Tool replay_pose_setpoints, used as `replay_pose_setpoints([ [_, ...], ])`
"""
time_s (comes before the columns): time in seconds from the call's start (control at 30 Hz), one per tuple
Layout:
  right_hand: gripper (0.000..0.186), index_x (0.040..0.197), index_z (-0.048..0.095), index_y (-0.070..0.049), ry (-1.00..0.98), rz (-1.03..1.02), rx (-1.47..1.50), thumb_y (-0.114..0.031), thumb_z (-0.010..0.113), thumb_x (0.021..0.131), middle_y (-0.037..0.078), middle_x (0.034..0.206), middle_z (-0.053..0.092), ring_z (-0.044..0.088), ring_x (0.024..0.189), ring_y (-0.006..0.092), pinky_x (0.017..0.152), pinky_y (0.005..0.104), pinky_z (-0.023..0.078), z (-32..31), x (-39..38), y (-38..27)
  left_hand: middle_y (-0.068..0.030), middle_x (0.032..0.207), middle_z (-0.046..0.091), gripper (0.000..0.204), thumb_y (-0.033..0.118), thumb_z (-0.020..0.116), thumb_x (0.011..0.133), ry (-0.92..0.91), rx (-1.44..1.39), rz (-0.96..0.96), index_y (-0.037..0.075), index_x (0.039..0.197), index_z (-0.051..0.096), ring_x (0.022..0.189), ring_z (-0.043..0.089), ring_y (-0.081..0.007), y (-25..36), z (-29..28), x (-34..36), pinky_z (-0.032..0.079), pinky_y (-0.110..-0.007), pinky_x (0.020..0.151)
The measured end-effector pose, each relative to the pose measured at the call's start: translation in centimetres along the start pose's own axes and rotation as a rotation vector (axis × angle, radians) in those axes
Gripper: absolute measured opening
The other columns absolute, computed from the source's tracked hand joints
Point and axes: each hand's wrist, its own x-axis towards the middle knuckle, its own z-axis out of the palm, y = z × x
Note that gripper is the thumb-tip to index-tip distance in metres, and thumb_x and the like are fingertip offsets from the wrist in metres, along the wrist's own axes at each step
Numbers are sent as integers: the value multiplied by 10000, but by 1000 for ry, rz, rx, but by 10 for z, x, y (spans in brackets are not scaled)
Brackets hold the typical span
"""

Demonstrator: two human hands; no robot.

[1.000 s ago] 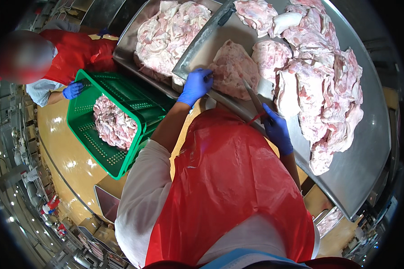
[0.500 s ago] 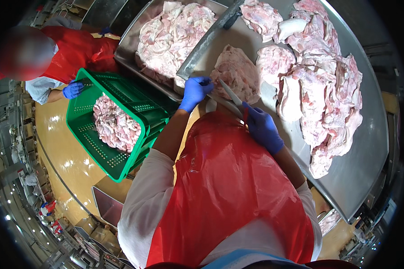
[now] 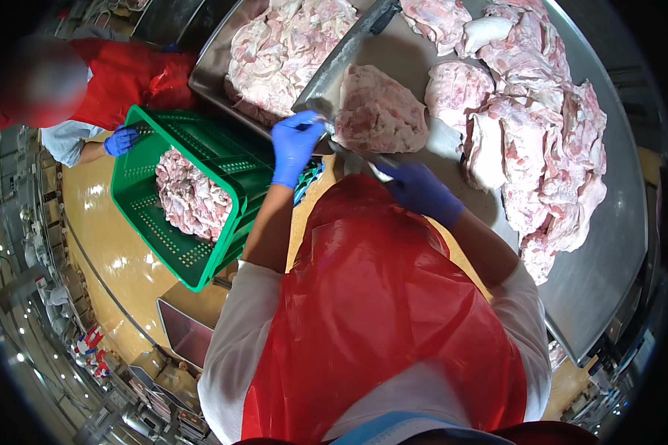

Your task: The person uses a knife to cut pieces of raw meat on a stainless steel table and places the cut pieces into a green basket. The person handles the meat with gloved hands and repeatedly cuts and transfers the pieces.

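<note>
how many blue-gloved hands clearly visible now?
3: the person's left hand beside a meat piece, their right hand at the near edge of the metal table, and a co-worker's hand at the green crate. The co-worker's other hand may be hidden.

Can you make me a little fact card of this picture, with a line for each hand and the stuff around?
Left hand: blue glove, fingers bent, near a single meat piece; can't tell if it holds anything
Right hand: blue glove, holding a knife, blade towards the left hand
Single meat piece: lying on a metal table
Meat pile: right side of the table
Metal tray: heaped with meat
Green crate: meat inside
Co-worker's hand: blue glove, at the crate's rim
</note>
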Motion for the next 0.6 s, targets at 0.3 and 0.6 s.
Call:
replay_pose_setpoints([
  [0.3, 506, 1364, 622, -43, 383, 70, 126, -46, 628, 858, 249, 924, 691, 678, 850, 435, 765, 492, 550, -19, -80, 41, -222, 1102, 753, 344, 71, 768, 851, 645, 848, -38, -40, 1174, 729, 961, 741, -308, 76, -221, -73, 589, -360, 868],
  [0.6, 535, 1449, 553, -71, 396, 186, -85, -71, 595, 916, 245, 981, 651, 650, 874, 439, 772, 500, 515, 20, -83, 67, -205, 1014, 720, 314, 201, 749, 836, -16, 669, 181, 43, 1107, 743, 942, 703, -362, 61, 14, -7, 560, -434, 842],
])
